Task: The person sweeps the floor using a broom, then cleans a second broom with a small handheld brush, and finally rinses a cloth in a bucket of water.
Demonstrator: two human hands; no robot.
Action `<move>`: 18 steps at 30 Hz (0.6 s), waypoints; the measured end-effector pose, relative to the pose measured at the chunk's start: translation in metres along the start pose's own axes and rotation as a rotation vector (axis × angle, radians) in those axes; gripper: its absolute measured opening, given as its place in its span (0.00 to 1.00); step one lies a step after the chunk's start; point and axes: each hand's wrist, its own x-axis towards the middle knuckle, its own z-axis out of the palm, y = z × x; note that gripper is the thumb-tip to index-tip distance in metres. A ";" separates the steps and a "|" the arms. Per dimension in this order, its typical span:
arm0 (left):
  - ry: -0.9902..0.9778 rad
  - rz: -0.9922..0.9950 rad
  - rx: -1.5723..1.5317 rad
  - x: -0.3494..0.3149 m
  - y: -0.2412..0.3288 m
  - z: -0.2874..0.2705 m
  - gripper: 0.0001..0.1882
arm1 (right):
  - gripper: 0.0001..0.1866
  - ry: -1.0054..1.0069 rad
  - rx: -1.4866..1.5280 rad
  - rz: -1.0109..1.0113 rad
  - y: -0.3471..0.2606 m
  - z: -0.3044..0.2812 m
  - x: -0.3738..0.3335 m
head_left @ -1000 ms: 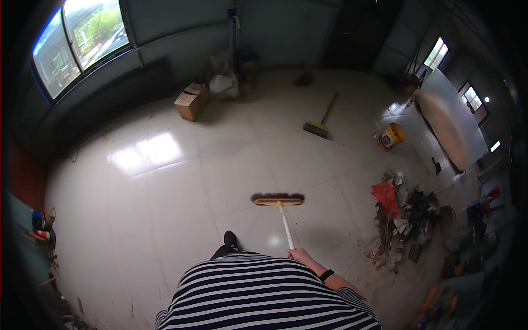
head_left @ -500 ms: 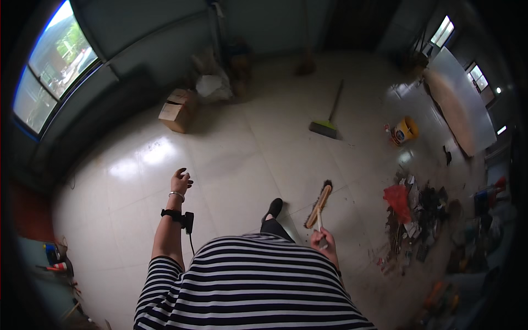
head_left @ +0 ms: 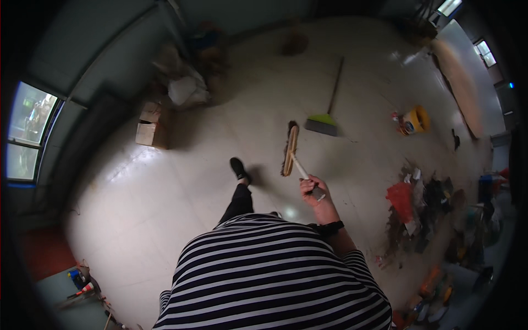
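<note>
The brush [head_left: 291, 149] has a tan block [head_left: 293, 141], dark bristles [head_left: 285, 165] and a white handle [head_left: 300, 166]; the shirt [head_left: 275, 264] is striped black and white, the shoe [head_left: 238, 168] black; the broom [head_left: 322, 125] is green and grey, the bucket [head_left: 411, 120] yellow, the scrap [head_left: 400, 199] red, the box [head_left: 147, 135] brown

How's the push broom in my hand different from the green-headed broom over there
The push broom is in your right hand; the green-headed broom rests on the floor. The push broom has a tan block with dark bristles, the green-headed broom a green top above a grey lower part. The push broom's handle is pale, the green-headed broom's dark. Both have a wide head on a stick.
</note>
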 end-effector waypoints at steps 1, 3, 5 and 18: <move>-0.008 -0.006 -0.015 0.009 0.009 -0.008 0.11 | 0.11 -0.059 -0.001 -0.025 -0.009 0.015 0.013; 0.005 0.002 -0.023 0.039 0.024 -0.029 0.11 | 0.11 -0.160 -0.015 0.007 -0.023 0.046 0.048; 0.059 0.055 0.031 0.081 0.037 -0.059 0.11 | 0.11 -0.138 -0.023 0.031 -0.033 0.079 0.084; 0.476 0.357 -0.898 0.320 0.440 -0.558 0.09 | 0.08 -0.119 0.142 0.266 -0.118 0.294 0.339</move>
